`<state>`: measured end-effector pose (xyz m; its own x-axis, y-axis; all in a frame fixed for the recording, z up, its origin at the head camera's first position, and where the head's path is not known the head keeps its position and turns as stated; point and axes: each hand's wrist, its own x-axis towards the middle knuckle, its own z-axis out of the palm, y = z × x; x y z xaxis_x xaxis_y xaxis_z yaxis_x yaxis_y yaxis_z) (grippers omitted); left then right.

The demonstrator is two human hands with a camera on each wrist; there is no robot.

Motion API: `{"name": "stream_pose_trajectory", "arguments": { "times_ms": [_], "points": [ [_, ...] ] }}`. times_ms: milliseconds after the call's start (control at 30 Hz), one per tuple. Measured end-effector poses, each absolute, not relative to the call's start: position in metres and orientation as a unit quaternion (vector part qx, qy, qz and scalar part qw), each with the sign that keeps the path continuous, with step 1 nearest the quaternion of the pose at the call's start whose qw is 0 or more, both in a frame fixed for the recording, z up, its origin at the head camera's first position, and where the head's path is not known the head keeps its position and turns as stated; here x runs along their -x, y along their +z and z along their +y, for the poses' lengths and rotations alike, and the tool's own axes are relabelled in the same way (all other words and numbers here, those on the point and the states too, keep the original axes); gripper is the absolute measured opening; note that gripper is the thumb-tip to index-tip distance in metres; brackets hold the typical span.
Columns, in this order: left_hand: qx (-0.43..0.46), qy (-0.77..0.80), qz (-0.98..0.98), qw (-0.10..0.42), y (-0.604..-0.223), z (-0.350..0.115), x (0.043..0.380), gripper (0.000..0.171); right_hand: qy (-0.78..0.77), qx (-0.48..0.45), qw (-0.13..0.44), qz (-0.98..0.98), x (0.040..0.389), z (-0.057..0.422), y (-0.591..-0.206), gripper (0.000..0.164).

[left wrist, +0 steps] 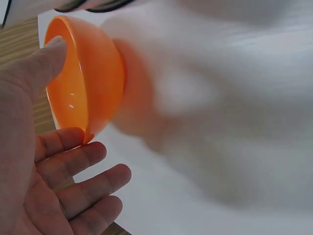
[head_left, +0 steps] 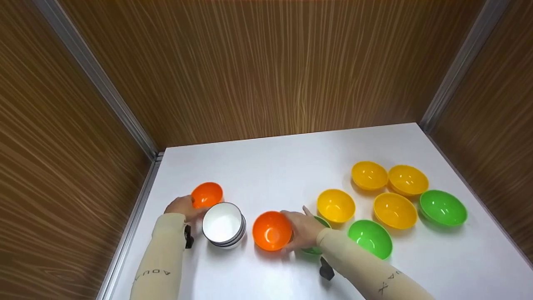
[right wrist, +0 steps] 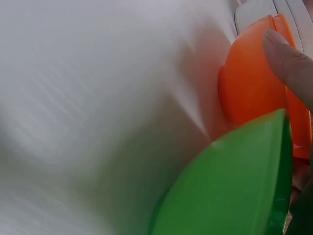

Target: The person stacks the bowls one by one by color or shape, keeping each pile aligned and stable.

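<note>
At the left, an orange bowl (head_left: pixel 207 193) stands behind a stack of white bowls with dark rims (head_left: pixel 222 223). My left hand (head_left: pixel 184 207) holds this orange bowl from its near left side; the left wrist view shows the thumb over the bowl's opening (left wrist: pixel 73 98) and the index finger at its rim, other fingers apart from it. Right of the stack, my right hand (head_left: pixel 305 228) grips another orange bowl (head_left: pixel 272 231), its thumb on the outer wall near the rim (right wrist: pixel 254 73). A green bowl (right wrist: pixel 225 181) sits under that hand, partly hidden in the head view.
Several yellow bowls (head_left: pixel 335 206) and two more green bowls, one near the right forearm (head_left: pixel 370 239) and one farther right (head_left: pixel 443 208), stand on the white table (head_left: pixel 266 166). Wood-grain panels (head_left: pixel 266 71) rise behind and at both sides.
</note>
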<state>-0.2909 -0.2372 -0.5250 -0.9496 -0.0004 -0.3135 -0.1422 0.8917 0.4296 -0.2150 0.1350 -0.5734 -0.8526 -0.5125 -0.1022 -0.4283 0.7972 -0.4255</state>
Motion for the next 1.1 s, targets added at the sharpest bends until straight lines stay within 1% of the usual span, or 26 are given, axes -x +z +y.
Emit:
{"name": "stream_pose_trajectory", "arguments": {
  "times_ms": [100, 200, 267, 400, 467, 533, 600, 700, 933, 1100],
  "points": [
    [0.028, 0.214, 0.966, 0.143, -0.531, -0.245, 0.292, 0.054, -0.198, 0.249, 0.107, 0.942, 0.215, 0.135, -0.574, 0.108],
    [0.002, 0.192, 0.973, 0.126, -0.541, -0.254, 0.297, 0.058, -0.197, 0.248, 0.107, 0.943, 0.215, 0.136, -0.574, 0.109],
    [0.003, 0.188, 0.975, 0.121, -0.545, -0.259, 0.299, 0.059, -0.197, 0.246, 0.110, 0.943, 0.215, 0.136, -0.574, 0.108],
    [0.029, 0.164, 0.979, 0.115, -0.541, -0.258, 0.295, 0.069, -0.201, 0.247, 0.114, 0.941, 0.215, 0.137, -0.574, 0.107],
    [0.046, 0.150, 0.981, 0.114, -0.537, -0.256, 0.293, 0.078, -0.202, 0.245, 0.115, 0.941, 0.216, 0.136, -0.574, 0.107],
    [0.050, 0.134, 0.983, 0.112, -0.534, -0.254, 0.293, 0.090, -0.200, 0.243, 0.116, 0.942, 0.216, 0.136, -0.574, 0.107],
    [0.051, 0.132, 0.984, 0.110, -0.536, -0.252, 0.294, 0.099, -0.200, 0.241, 0.117, 0.942, 0.216, 0.135, -0.574, 0.108],
    [0.046, 0.141, 0.983, 0.107, -0.543, -0.251, 0.298, 0.107, -0.200, 0.237, 0.119, 0.943, 0.216, 0.134, -0.574, 0.108],
    [0.045, 0.174, 0.979, 0.097, -0.551, -0.249, 0.301, 0.109, -0.206, 0.231, 0.124, 0.943, 0.216, 0.133, -0.575, 0.108],
    [0.051, 0.191, 0.975, 0.098, -0.551, -0.246, 0.299, 0.105, -0.203, 0.233, 0.123, 0.943, 0.216, 0.135, -0.575, 0.108]
  ]
}}
